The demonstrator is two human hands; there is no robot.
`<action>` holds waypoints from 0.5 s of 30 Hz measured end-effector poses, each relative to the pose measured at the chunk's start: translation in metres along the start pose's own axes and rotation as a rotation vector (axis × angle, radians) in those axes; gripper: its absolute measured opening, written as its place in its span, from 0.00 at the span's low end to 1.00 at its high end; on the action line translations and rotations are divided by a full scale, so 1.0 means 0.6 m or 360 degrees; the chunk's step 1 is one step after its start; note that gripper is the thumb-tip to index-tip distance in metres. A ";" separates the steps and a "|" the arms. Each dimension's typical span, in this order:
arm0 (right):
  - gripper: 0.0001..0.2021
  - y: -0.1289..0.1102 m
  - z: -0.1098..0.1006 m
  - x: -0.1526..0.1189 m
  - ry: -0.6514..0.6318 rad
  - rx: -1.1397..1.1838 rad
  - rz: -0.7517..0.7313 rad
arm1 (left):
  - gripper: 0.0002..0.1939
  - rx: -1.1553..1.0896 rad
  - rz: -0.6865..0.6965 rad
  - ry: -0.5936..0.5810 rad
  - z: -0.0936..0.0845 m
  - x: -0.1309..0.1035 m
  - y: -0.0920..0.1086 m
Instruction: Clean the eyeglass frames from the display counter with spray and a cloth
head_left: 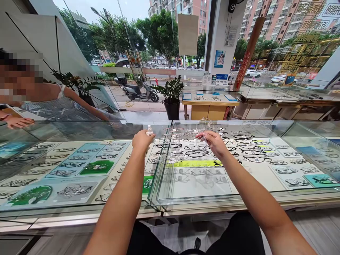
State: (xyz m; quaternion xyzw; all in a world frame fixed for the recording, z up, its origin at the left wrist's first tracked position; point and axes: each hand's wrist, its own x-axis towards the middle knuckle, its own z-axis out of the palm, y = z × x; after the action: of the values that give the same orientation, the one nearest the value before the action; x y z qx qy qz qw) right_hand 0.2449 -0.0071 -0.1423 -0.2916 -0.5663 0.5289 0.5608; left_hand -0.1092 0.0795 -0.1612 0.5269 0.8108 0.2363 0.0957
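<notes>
My left hand (pixel 142 140) is closed around a small white bottle (pixel 149 130), whose nozzle points up above the fingers. Between the thumb and fingers of my right hand (pixel 214 141) is a pair of clear-framed glasses (pixel 202 143), held upright over the glass counter. A small tag hangs near the upper part of the frame. Below both hands, rows of eyeglasses (pixel 196 153) are spread on and under the glass top. How many of them lie on top of the glass is hard to tell.
A glass showcase (pixel 156 191) runs across the view, with blue and green display cards (pixel 97 167) at left. A person (pixel 61 102) leans on the counter at far left. Behind it stand a potted plant (pixel 172 106) and a small display table (pixel 209 103).
</notes>
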 end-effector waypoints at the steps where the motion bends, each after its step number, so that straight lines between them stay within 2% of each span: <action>1: 0.14 -0.001 0.000 0.000 0.0002 -0.0004 0.0002 | 0.23 0.0004 -0.0007 -0.0014 0.000 0.000 0.001; 10: 0.12 0.002 -0.003 0.000 -0.0024 -0.0019 -0.0014 | 0.30 -0.0037 -0.0024 -0.0094 -0.002 -0.006 0.008; 15: 0.13 0.002 -0.005 0.000 -0.0007 0.0003 -0.0003 | 0.48 -0.0134 -0.0117 -0.0003 -0.011 -0.013 0.019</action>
State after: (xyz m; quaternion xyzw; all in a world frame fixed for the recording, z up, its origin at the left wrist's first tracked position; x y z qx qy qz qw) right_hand 0.2473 -0.0061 -0.1436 -0.2894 -0.5673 0.5296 0.5604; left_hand -0.0992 0.0744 -0.1503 0.4924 0.8189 0.2659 0.1271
